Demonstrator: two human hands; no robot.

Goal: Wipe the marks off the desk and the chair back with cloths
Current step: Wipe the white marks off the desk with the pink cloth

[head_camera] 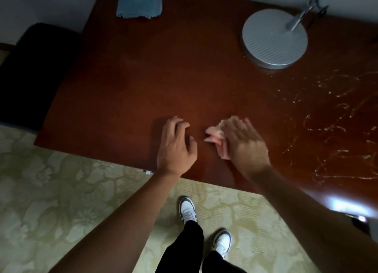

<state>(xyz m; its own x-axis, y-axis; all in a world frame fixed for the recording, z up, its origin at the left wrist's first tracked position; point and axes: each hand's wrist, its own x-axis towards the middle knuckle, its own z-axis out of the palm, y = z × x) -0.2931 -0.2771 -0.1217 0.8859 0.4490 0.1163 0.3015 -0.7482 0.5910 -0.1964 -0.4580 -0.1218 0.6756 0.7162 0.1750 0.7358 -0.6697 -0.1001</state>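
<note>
You are pressing a crumpled pink cloth (pixel 216 138) onto the red-brown table (pixel 143 88) under your right hand (pixel 243 144), its fingers straight and close together, likely to bear down while wiping toward the pale squiggled marks (pixel 331 125) to its right. Your left hand (pixel 176 146) is bracing beside it, fingers loosely curled and holding nothing, while a blue cloth (pixel 140 1) is lying spare at the far edge; no readable writing is showing.

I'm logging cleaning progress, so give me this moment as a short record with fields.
desk: dark red-brown wood
marks: pale squiggles, right part of desk
pink cloth: under right hand, blurred
left hand: on desk, fingers bent, holding nothing
blue cloth: far edge, untouched
lamp base: round, grey
</note>
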